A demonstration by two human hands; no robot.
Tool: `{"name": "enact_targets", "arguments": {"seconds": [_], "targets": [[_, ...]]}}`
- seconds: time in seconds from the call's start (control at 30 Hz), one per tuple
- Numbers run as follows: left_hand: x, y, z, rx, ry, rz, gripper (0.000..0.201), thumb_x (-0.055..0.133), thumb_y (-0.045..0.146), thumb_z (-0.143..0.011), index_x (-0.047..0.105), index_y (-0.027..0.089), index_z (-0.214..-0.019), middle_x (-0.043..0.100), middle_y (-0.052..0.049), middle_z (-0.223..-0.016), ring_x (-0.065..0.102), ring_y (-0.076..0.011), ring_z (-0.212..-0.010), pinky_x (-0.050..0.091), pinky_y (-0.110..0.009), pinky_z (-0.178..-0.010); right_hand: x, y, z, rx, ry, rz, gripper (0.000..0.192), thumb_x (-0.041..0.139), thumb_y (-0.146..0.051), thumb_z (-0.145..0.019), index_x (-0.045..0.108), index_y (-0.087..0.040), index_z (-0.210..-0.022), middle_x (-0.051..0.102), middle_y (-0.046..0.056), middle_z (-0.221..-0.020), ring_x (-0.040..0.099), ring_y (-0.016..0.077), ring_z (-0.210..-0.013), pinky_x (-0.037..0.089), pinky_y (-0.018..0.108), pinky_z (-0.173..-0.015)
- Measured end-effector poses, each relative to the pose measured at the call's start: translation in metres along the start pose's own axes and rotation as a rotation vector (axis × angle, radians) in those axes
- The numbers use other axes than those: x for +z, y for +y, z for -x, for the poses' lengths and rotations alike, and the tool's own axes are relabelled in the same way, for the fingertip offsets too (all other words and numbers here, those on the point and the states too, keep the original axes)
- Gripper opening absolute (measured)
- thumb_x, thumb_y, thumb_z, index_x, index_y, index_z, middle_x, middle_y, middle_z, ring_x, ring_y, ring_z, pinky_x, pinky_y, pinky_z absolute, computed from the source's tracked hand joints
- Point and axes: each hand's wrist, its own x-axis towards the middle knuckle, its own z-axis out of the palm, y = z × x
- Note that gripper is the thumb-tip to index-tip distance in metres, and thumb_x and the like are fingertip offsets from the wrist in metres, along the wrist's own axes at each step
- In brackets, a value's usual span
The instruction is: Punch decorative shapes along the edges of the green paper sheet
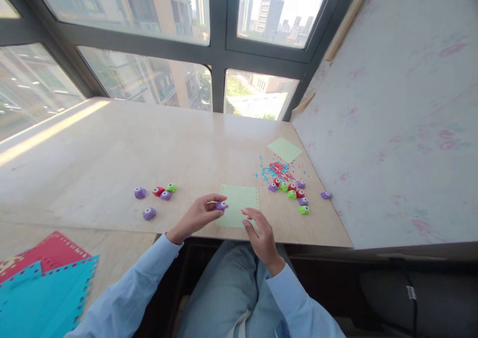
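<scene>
My left hand (204,211) grips a small purple craft punch (221,206) with a white eye-like spot between thumb and fingers. The punch is over the left part of a pale green sheet of paper (237,201). A row of small punched holes runs down each side edge of that sheet. Close to the sheet's lower right, my right hand (261,233) is held with thumb and fingers apart and nothing in it. Its fingertips are over the paper; whether they touch it I cannot tell.
Several purple, red and green punches (140,193) stand on the left, with more (292,194) at right. Red and blue paper bits (278,170) are scattered behind these, by another green sheet (286,149). Punched blue sheets (52,298) and a red sheet (56,248) lie lower left.
</scene>
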Motion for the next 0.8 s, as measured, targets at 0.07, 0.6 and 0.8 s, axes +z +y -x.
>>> {"name": "enact_targets", "arguments": {"seconds": [0.07, 0.6, 0.8], "targets": [[-0.015, -0.001, -0.003, 0.034, 0.093, -0.099, 0.043, 0.076, 0.036, -0.074, 0.067, 0.015, -0.111, 0.075, -0.011, -0.105, 0.071, -0.0259, -0.099, 0.056, -0.043, -0.092, -0.003, 0.004, 0.003, 0.036, 0.02, 0.022, 0.022, 0.055, -0.027, -0.097, 0.069, -0.027, -0.114, 0.073, 0.007, -0.11, 0.068, 0.0223, -0.105, 0.057, 0.041, -0.093], [-0.072, -0.014, -0.008, 0.244, 0.258, -0.809, 0.02, 0.065, 0.03, -0.076, 0.073, 0.022, -0.092, 0.077, -0.006, -0.094, 0.069, -0.0261, -0.092, 0.054, -0.039, -0.085, -0.037, 0.021, 0.016, 0.136, 0.058, 0.124, 0.018, 0.058, -0.029, -0.093, 0.072, -0.025, -0.103, 0.074, 0.008, -0.099, 0.069, 0.024, -0.095, 0.057, 0.043, -0.088], [-0.066, -0.012, -0.006, 0.226, 0.133, -0.787, 0.019, 0.066, 0.031, -0.079, 0.074, 0.022, -0.093, 0.074, -0.005, -0.098, 0.066, -0.0243, -0.093, 0.052, -0.038, -0.086, -0.034, 0.022, 0.017, 0.05, 0.022, 0.233, 0.023, 0.058, -0.026, -0.093, 0.071, -0.026, -0.112, 0.073, 0.009, -0.105, 0.067, 0.026, -0.102, 0.055, 0.046, -0.091]]}}
